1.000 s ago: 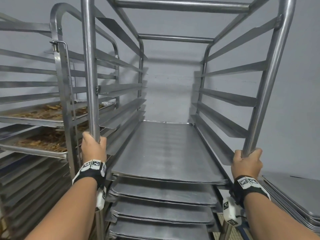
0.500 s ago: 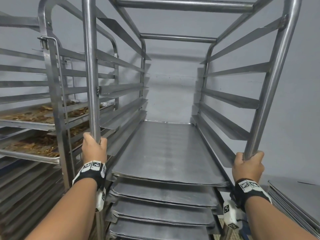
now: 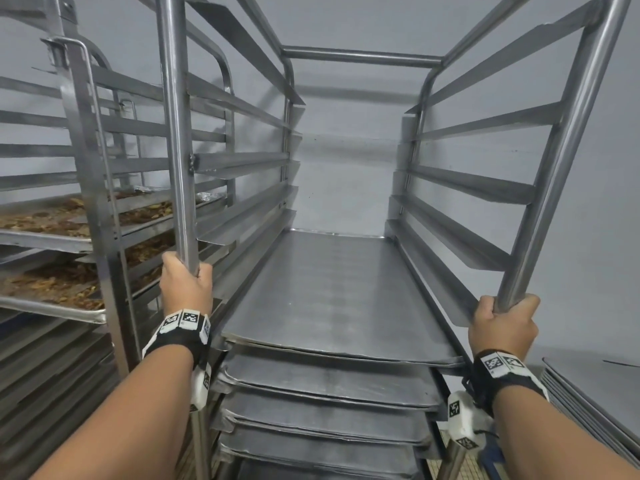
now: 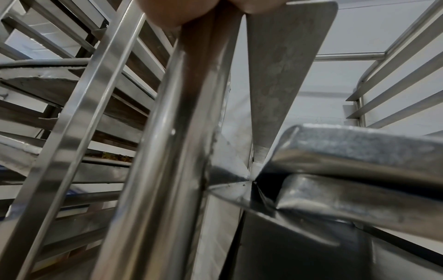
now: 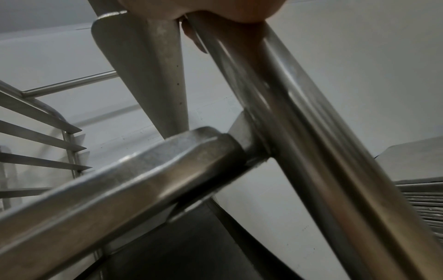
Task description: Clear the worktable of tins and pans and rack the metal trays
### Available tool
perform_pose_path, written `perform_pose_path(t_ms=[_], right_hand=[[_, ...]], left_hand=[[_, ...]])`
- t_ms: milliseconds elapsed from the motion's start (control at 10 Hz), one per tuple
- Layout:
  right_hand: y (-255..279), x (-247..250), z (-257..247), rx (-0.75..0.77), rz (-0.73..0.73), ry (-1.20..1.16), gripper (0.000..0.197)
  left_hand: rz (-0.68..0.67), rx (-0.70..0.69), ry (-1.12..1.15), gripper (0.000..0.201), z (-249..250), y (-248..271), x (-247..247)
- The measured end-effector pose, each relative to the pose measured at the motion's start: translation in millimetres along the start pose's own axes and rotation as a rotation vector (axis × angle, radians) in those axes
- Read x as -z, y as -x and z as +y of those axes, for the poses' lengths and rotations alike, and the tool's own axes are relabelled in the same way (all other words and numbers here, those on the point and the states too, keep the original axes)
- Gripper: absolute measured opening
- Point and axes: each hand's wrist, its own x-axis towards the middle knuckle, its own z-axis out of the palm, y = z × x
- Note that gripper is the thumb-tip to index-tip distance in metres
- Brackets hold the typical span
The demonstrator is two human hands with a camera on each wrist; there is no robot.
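hands clenched on the tray rack's (image 3: 346, 60) front posts, left hand (image 3: 185, 289) and right hand (image 3: 502, 327) alike

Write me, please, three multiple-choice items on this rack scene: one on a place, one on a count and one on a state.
1. Where does the left hand grip?
A. The rack's front left post
B. A tray's rim
C. The top crossbar

2. How many hands hold the rack?
A. None
B. One
C. Two

3. What lies on the top tray in the held rack?
A. Brown food
B. Nothing that shows
C. A stack of tins

Key:
1 A: the head view shows the fingers wrapped round the upright post.
2 C: the right hand grips the front right post as well.
3 B: its surface is bare metal; the brown food sits on trays in the neighbouring rack on the left.
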Motion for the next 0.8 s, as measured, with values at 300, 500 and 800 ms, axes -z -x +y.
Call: perform_pose_path(t_ms=[300,500,800], right_hand=[[5.0,9.3,-9.5,-0.024,-0.073,0.064,0.021],[8.2,24.2,-25.9,-0.099,-0.219,0.148,0.028],[14.6,66.1,-61.9,-0.125,-0.396,0.244,0.071]], left_hand=[[-0.031,0.007,-0.118,0.022,7.2,4.5,7.7],[-0.14,0.074,-0.394,0.035,22.1,10.3,25.2],[-0.148,-0.046,-0.091,0.056,61.4,31.8,63.0]])
